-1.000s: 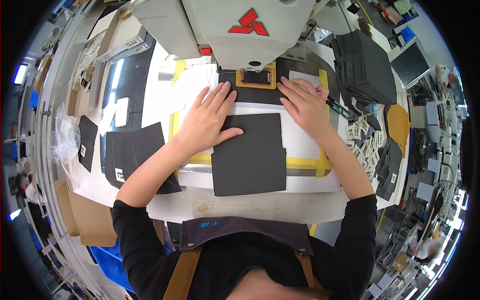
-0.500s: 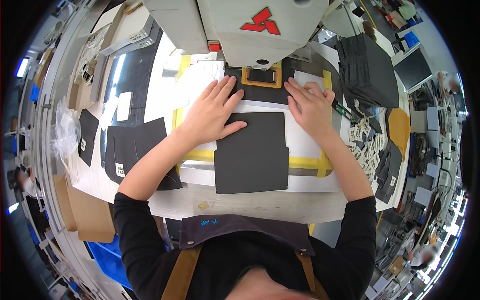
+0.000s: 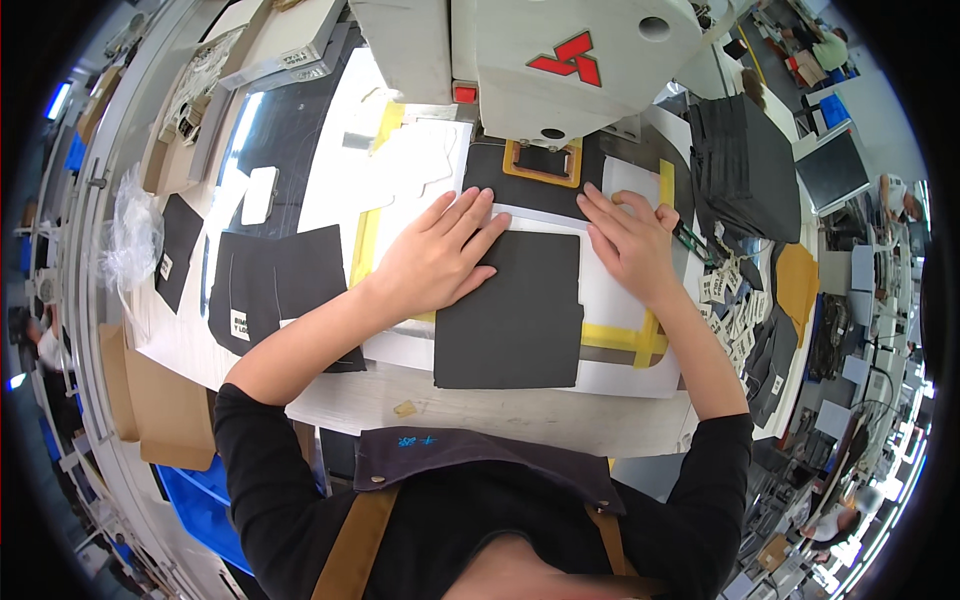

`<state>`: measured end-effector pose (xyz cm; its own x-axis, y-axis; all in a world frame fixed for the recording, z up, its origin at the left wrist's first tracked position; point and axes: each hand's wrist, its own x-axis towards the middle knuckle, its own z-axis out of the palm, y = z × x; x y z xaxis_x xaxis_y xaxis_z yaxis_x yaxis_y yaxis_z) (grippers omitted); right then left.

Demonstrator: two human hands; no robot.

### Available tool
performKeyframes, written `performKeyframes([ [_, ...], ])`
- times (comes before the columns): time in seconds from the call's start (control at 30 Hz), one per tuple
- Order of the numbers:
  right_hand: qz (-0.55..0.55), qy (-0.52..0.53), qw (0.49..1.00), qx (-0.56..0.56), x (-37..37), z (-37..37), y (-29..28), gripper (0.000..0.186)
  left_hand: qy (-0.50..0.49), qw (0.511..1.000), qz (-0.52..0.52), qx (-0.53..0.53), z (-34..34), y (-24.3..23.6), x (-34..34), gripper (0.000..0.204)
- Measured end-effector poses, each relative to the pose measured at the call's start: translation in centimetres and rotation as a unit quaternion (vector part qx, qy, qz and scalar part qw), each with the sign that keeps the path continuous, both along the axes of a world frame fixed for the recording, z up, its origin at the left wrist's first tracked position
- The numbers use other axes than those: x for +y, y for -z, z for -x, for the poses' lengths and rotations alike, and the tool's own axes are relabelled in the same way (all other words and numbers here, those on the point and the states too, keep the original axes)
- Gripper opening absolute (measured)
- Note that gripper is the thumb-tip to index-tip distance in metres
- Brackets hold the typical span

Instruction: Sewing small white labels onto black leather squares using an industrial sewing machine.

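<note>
A dark grey fabric panel [image 3: 515,315] lies on a white template with yellow tape borders [image 3: 640,338] under the head of a white sewing machine [image 3: 560,60]. My left hand [image 3: 435,262] rests flat, fingers spread, on the panel's upper left edge. On the white template by the panel's upper right corner, my right hand [image 3: 625,240] presses down flat. Just beyond my fingertips, an orange-framed clamp [image 3: 542,163] sits over dark fabric beneath the machine head. Neither hand grips anything.
More dark fabric pieces [image 3: 275,285] lie on the table to the left. A stack of dark panels [image 3: 745,170] stands at the right, with several small white labels [image 3: 725,300] below it. A cardboard sheet [image 3: 160,400] hangs off the table's left edge.
Both hands and the template with the dark panel have slid a little farther in under the machine head. The hands stay flat.
</note>
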<state>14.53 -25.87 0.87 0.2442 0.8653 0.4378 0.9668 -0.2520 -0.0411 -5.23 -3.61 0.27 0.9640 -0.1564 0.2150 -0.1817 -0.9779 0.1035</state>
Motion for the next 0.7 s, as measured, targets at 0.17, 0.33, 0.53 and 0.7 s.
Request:
performKeyframes([
  [0.17,-0.002,-0.019,1.000,0.008,-0.3,0.0,-0.1,0.029,-0.022,0.999,-0.004,0.024,0.0,-0.4,-0.2,0.060],
  [0.33,-0.005,-0.031,0.999,-0.011,-1.3,-0.1,-0.1,0.028,-0.013,1.000,-0.001,-0.003,-0.3,-0.3,-0.1,0.060],
  [0.53,-0.025,-0.028,0.999,-0.011,-1.6,0.0,0.0,0.024,-0.014,0.999,0.003,0.030,-0.5,-0.2,0.0,0.060],
  [0.7,-0.062,0.023,0.998,-0.002,-1.9,-0.6,0.1,0.021,-0.018,1.000,-0.006,0.025,-0.3,-0.2,-0.2,0.059],
])
